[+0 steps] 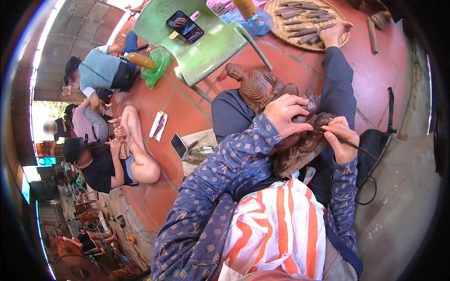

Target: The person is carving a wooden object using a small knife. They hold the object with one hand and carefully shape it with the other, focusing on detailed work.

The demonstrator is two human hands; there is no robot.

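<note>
A brown wooden carving (pixel 262 89) of a robed figure lies across my lap, its head toward the green chair. My left hand (pixel 287 116) is closed over its lower part, thumb and fingers pressed on the carved wood. In my right hand (pixel 342 140) is a slender dark tool (pixel 358 147), pinched between thumb and fingers. The tool's inner end meets the carving beside my left thumb; whether its tip is a blade or a file cannot be made out. Its other end sticks out past my right hand.
A green plastic chair (pixel 206 51) holds a phone (pixel 185 26). Beyond my foot, a woven tray (pixel 272 18) carries several brown sticks. On the tiled floor lie a second phone (pixel 179 146) and a white packet (pixel 158 125). Several people sit at left, one a person in black (pixel 101 164).
</note>
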